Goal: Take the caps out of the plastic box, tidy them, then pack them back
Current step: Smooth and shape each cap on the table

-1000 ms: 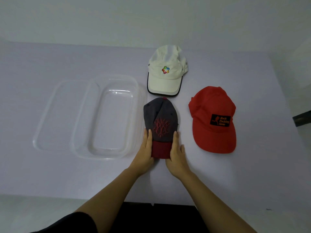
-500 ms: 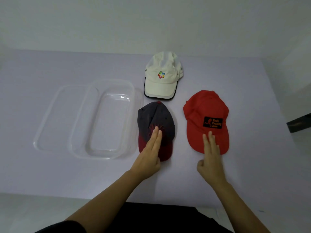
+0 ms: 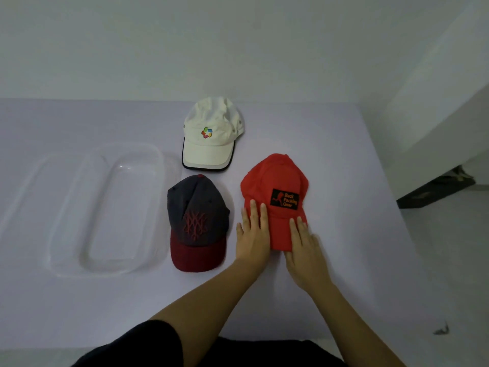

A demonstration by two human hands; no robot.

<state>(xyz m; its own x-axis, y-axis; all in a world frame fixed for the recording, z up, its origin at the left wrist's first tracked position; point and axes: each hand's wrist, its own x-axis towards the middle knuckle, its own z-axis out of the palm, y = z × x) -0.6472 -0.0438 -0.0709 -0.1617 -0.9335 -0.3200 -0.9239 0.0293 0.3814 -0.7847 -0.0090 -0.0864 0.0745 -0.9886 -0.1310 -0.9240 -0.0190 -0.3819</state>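
Observation:
Three caps lie on the pale table. A red cap (image 3: 275, 181) with a black patch sits at the right. My left hand (image 3: 252, 234) rests flat on the left side of its brim and my right hand (image 3: 304, 245) lies flat on the brim's right side, fingers straight and pressing, not gripping. A grey cap with a dark red brim (image 3: 197, 221) lies to the left of my hands, untouched. A white cap (image 3: 211, 136) with a coloured logo lies farther back. The clear plastic box (image 3: 116, 207) stands at the left with nothing in it.
A clear lid (image 3: 39, 186) lies under or beside the box on its left. The table (image 3: 344, 260) ends at the right near a white wall, and a dark object (image 3: 436, 192) sits on the floor beyond that edge.
Both hands left the grey cap and moved right. They now lie flat on the red cap's brim. The camera view has dipped and shifted slightly.

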